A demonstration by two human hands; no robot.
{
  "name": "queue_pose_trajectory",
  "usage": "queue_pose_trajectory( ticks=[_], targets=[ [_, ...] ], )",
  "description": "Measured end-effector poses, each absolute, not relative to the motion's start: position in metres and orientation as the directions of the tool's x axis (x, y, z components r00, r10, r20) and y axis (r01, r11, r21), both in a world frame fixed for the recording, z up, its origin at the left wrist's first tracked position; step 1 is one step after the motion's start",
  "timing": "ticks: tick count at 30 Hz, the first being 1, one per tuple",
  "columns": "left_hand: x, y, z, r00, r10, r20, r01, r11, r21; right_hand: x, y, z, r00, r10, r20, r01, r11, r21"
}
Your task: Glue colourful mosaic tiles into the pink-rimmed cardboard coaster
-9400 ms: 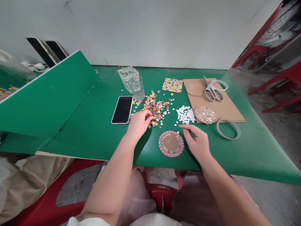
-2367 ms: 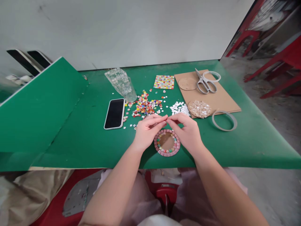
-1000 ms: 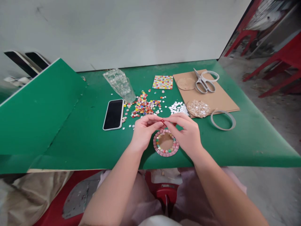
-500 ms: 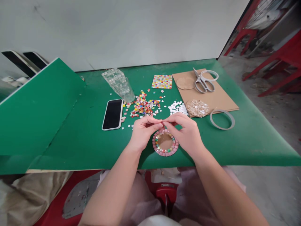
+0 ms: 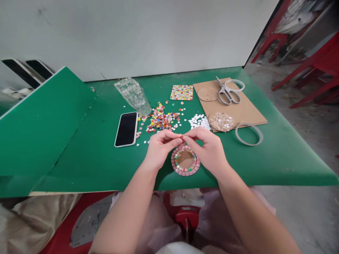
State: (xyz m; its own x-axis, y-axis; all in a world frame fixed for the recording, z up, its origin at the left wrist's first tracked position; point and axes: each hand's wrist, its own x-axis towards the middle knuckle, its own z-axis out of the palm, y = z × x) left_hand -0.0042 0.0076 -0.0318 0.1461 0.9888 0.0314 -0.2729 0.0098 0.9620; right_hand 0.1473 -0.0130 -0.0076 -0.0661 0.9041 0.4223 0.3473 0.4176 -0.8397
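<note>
My left hand (image 5: 161, 148) and my right hand (image 5: 208, 148) meet fingertip to fingertip, each closed in a pinch. Between them shows a small reddish mosaic tile (image 5: 182, 138), mostly covered by the fingers. Just below the fingertips, a round coaster (image 5: 185, 160) lies on the green table. Pink square tiles ring its edge, with small coloured star or flower pieces inside them and a bare brown centre. My right fingers hide part of its upper right rim. Beyond my hands are a heap of coloured tiles (image 5: 162, 118) and a pile of white tiles (image 5: 199, 121).
A phone (image 5: 127, 129) lies left of the heap, near a clear plastic bag (image 5: 134, 93). Behind is a multicoloured tile sheet (image 5: 182, 92). Scissors (image 5: 227, 93) rest on cardboard (image 5: 247, 107), beside a round bag of tiles (image 5: 221, 121) and a tape roll (image 5: 249, 134).
My hands keep the same pinch over the coaster. The whole view has shifted very slightly; nothing else visibly differs.
</note>
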Motion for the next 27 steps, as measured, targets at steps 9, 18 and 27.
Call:
queue_pose_trajectory(
  ticks=[9, 18, 27],
  targets=[
    [-0.0041, 0.0067, -0.0305, 0.121, 0.990, 0.072, -0.238, -0.042, 0.970, 0.1476, -0.0131, -0.0061, -0.062, 0.906, 0.419, 0.374, 0.411, -0.831],
    [-0.0061, 0.0064, -0.0314, 0.078, 0.993, 0.091, -0.160, -0.077, 0.984, 0.1459, -0.0124, -0.0075, -0.058, 0.925, 0.375, 0.360, 0.370, -0.856],
    [-0.0042, 0.0057, -0.0319, 0.060, 0.994, 0.090, -0.100, -0.084, 0.991, 0.1438, -0.0113, -0.0086, -0.034, 0.915, 0.403, 0.377, 0.385, -0.842]
  ],
)
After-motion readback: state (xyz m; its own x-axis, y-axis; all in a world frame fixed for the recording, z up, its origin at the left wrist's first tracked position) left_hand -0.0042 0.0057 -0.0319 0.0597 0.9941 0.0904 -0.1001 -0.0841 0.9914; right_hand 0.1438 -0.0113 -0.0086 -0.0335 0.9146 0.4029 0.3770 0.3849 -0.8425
